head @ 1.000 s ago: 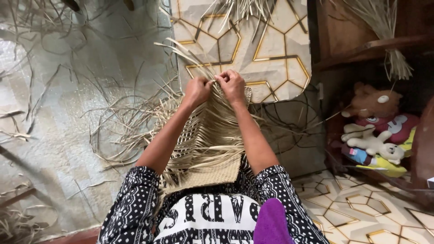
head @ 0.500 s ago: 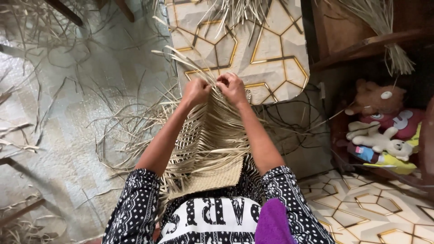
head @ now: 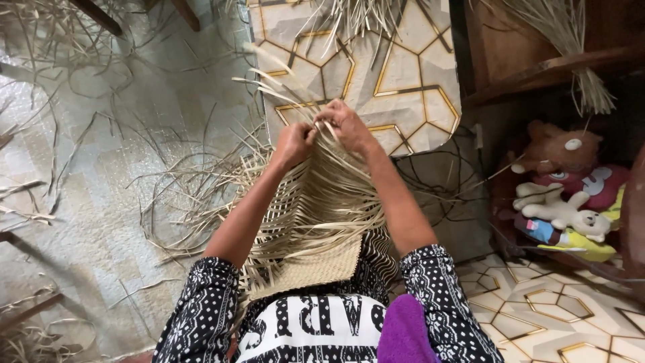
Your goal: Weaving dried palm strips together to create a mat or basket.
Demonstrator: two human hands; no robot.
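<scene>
Patterned floor (head: 403, 81) strewn with loose straw (head: 181, 195). On lap, woven mat (head: 316, 269), near part finished, far strips (head: 336, 195) unwoven. Left hand (head: 294, 142), right hand (head: 346, 124) fingers pinching strip ends.

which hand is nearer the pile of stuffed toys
Right. The right hand grips strands of the woven mat on the side toward the stuffed toys; the left hand is just beyond it.

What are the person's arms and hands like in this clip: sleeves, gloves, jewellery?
Both hands are bare, the left hand and the right hand alike; no gloves, and no rings or wristbands can be made out. The forearms are uncovered up to the elbows. Above them sit loose black sleeves with a fine white dotted and floral pattern, the same on both arms.
</scene>
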